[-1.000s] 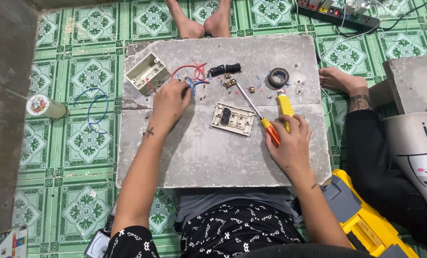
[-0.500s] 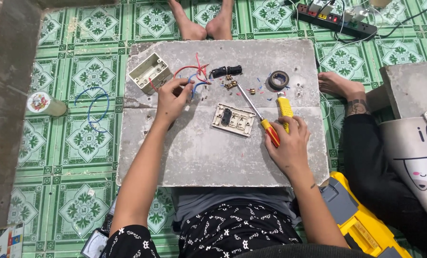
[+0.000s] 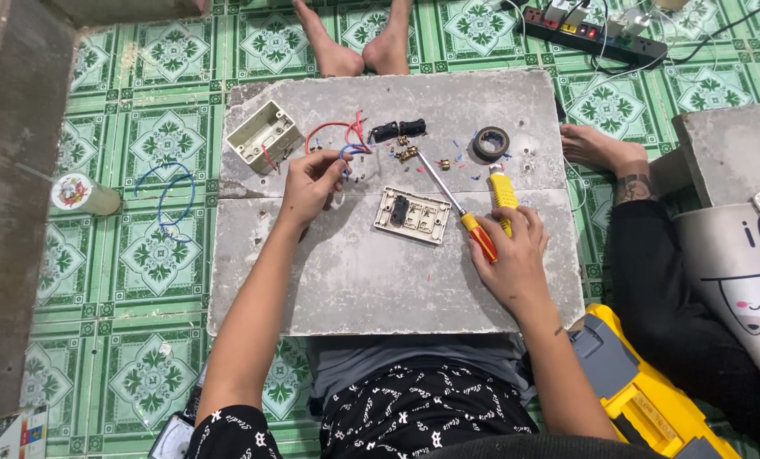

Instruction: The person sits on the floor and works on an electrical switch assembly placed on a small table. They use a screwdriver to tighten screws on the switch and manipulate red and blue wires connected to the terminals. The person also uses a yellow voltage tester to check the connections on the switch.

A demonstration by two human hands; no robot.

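Observation:
My left hand [image 3: 313,180] pinches a blue wire [image 3: 352,151] beside a looped red wire [image 3: 329,129] on a grey concrete slab [image 3: 363,280]. My right hand [image 3: 511,255] grips a red-and-yellow screwdriver [image 3: 460,212], whose shaft points up-left toward small brass terminals [image 3: 407,153]. A second yellow tool [image 3: 504,191] lies under that hand's fingers. Between both hands lies a cream switch plate [image 3: 412,215]. A cream wall box [image 3: 264,136] sits at the slab's far left, a black part [image 3: 397,130] and a roll of black tape [image 3: 490,143] at the far edge.
Another person's bare feet [image 3: 358,51] rest at the slab's far edge. A second person in black sits at right, with a foot [image 3: 596,149] by the slab. A power strip [image 3: 596,34], a yellow tool case [image 3: 643,391], a blue wire loop [image 3: 172,191] and a can [image 3: 82,194] lie on the green tiles.
My left hand has lifted slightly and curled its fingers around the blue wire end. The right hand keeps the screwdriver in the same place.

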